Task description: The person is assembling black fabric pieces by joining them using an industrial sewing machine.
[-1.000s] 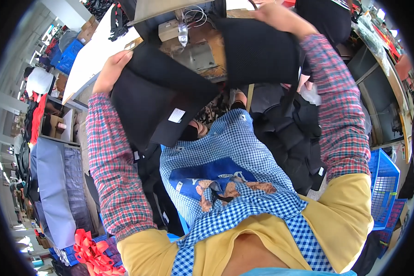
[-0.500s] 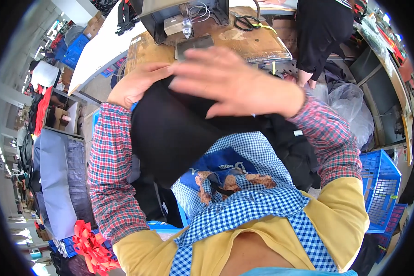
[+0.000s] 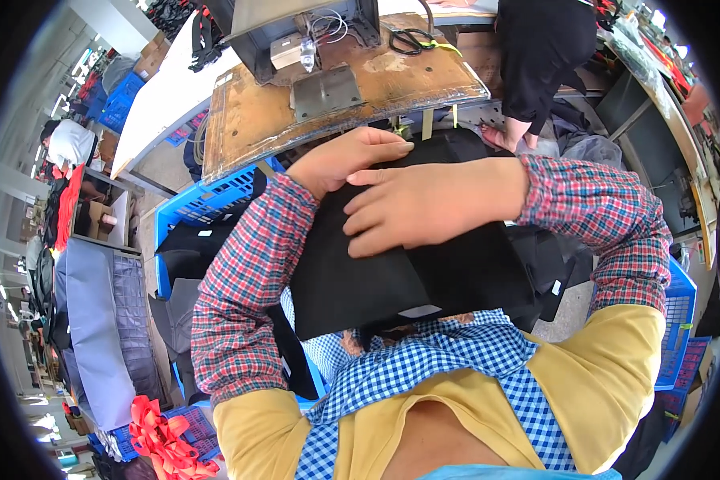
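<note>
A black fabric piece (image 3: pixel 348 284) is spread across my lap, in front of the blue checked apron (image 3: pixel 424 364). A pale label-like patch shows near its lower edge. My left hand (image 3: pixel 346 160) is closed at the fabric's far edge, thumb and fingers pressed together; part of its grip is hidden. My right hand (image 3: pixel 432 202) lies palm down on the fabric, fingers extended and slightly apart, its fingertips just nearer me than the left hand. Both arms wear plaid sleeve covers.
Ahead stands a worn wooden worktable (image 3: pixel 408 76) with a machine (image 3: pixel 296 32), a metal plate (image 3: pixel 326 92) and black scissors (image 3: pixel 412 40). Blue crates (image 3: pixel 208 200) with black pieces flank me. Red ribbons (image 3: pixel 164 440) lie lower left. Another person's legs (image 3: pixel 540 64) are at upper right.
The black fabric has gone from bunched and raised to spread out flatter. My left hand has moved right along its far edge; my right hand has come down onto it.
</note>
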`<state>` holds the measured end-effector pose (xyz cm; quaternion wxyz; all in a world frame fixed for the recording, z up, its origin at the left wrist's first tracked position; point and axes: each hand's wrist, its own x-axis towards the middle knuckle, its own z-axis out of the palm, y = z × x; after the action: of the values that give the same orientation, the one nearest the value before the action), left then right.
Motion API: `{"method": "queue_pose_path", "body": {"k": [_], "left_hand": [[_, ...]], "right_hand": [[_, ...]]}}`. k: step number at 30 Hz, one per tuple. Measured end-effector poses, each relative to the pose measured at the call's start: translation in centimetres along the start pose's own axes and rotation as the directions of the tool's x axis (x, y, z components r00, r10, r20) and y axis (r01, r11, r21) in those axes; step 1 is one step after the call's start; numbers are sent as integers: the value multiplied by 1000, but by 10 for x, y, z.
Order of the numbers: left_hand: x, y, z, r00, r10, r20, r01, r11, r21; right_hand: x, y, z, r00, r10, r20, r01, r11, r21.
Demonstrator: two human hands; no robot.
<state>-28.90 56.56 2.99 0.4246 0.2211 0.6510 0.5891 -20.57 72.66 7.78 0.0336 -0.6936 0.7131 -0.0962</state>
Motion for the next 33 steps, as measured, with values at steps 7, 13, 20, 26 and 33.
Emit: {"method": "queue_pose_path", "body": {"k": [7, 13, 20, 26, 33], "left_hand": [[-47, 27, -8, 969, 247, 7, -227, 901, -370], [-31, 5, -11, 887, 359, -291, -374, 928, 7], [20, -18, -26, 820, 367, -439, -493, 843, -216], [47, -21, -36, 787, 301, -539, -531, 774, -344], [55, -28, -52, 729, 304, -614, -561, 780, -279]], "right_hand": [[-51, 47, -9, 743, 603, -290, -422, 758, 497], [-66, 106, 11, 682, 681, -265, -485, 693, 534], [-61, 158, -3, 632, 697, -339, -613, 717, 333], [-56, 180, -26, 650, 682, -335, -711, 701, 50], [-45, 198, -33, 715, 615, -332, -660, 750, -33]]}}
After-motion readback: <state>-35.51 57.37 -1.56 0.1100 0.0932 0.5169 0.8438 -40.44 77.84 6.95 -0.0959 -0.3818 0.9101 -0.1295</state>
